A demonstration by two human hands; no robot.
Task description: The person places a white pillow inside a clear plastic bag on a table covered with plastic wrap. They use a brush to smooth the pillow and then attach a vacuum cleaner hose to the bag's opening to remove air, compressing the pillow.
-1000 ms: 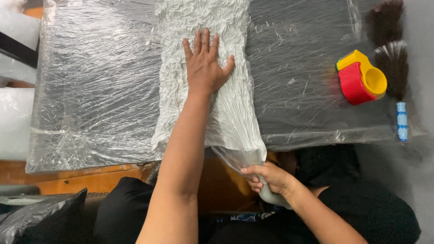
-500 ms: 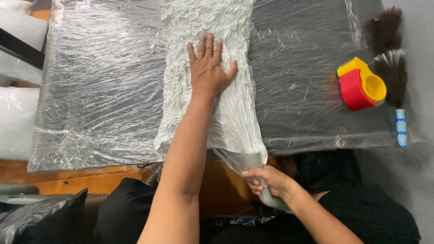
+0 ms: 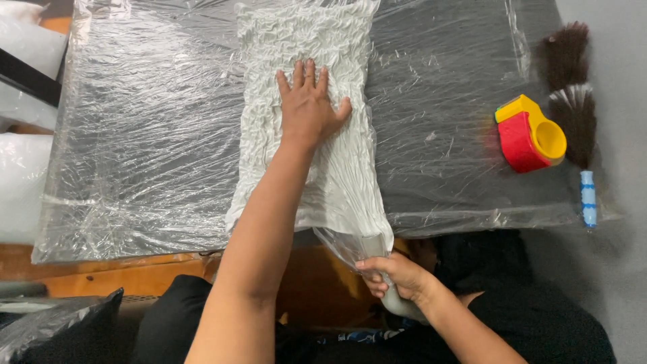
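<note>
While the left hand point(image 3: 309, 108) presses flat, fingers spread, on a crinkled white vacuum bag point(image 3: 303, 81) lying on the plastic-wrapped counter point(image 3: 135, 135) | right hand point(image 3: 397, 276) grips the bag's neck around a grey nozzle point(image 3: 394, 303) below the counter edge | risk: loosened grip could let air back in.

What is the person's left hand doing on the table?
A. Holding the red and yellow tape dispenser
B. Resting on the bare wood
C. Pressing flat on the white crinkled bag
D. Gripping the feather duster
C: the left hand lies palm-down, fingers spread, on the white crinkled bag, while the tape dispenser and feather duster lie untouched far to the right.
</note>
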